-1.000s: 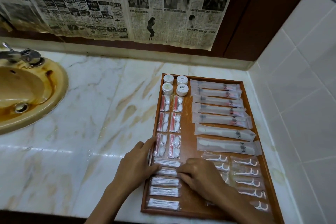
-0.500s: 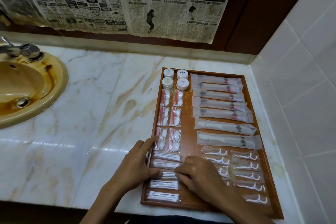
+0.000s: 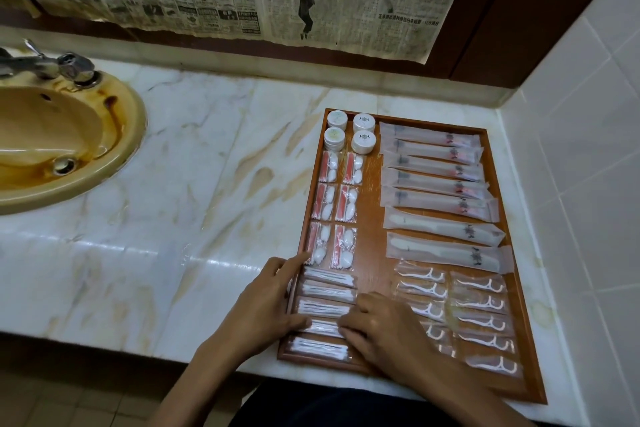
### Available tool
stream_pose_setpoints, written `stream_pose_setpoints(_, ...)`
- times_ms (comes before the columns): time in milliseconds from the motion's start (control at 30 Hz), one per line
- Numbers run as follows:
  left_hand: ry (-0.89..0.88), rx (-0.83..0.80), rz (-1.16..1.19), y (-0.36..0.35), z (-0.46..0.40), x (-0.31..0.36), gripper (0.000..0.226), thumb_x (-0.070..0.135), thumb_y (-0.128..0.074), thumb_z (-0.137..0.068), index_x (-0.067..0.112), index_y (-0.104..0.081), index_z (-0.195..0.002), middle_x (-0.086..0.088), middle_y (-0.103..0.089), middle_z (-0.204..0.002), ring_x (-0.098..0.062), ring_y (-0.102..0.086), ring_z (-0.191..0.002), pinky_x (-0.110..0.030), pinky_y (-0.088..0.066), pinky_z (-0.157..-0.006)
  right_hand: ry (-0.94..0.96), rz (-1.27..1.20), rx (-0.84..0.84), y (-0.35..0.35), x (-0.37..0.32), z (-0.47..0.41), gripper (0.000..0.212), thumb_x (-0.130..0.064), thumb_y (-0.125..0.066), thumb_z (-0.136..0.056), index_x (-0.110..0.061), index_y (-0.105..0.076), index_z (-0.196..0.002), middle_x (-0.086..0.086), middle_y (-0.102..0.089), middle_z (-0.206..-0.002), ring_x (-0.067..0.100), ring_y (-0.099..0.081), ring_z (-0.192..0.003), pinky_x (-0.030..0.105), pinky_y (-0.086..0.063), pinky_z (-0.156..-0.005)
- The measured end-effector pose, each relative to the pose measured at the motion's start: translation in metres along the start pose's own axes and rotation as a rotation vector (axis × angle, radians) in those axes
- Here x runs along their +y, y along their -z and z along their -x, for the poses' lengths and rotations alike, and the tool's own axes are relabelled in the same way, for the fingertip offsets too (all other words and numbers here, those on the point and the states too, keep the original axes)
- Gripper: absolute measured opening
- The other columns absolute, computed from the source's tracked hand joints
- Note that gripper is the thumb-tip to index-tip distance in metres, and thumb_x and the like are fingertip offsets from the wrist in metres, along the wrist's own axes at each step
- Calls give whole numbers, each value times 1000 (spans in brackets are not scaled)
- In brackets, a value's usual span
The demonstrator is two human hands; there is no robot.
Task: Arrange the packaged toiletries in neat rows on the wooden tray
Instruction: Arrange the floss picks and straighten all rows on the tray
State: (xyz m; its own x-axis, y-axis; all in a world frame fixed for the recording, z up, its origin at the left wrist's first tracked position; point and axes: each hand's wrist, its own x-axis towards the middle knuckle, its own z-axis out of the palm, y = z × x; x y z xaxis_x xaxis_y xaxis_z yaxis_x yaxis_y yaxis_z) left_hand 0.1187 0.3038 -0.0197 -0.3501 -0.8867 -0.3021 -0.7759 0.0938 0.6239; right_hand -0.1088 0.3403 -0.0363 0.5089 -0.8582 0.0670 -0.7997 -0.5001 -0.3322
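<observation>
Head view: left hand, right hand pinch swab packet; sink left.

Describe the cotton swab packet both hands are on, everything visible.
The cotton swab packet is a clear plastic sleeve holding white swabs, lying flat and crosswise, fourth from the top in the five-packet column at the wooden tray's near-left corner. The left hand's thumb meets its left end; the right hand's curled fingertips cover its right end. Only its middle shows. Neighbouring packets lie parallel just above and below.
</observation>
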Motion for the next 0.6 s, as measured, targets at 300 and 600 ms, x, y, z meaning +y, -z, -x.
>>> stream_pose_setpoints(300, -65, -65, -47, -2, 11, -5, 102, 47, -77, -70, 53, -6, -144, 12, -28, -134, -3, -43, -105, -10, -39, -82, 97, -73, -94, 6, -7, 2, 16, -42, -56, -82, -31, -64, -91, -13, -59, -74, 8, -55, -68, 26, -43, -44)
stream_pose_setpoints(600, -44, 67, 20, 17, -17, 1, 72, 50, -63, -85, 49, -21, -143, 17, -39, -126, -2, -51, -94, -11, -42, -75, -110, -240, -33, 26, 18, -26, 37, -49, -51, -87, -29, -67, -114, -13, -65, -85, 1, -56, -72, 14, -42, -64)
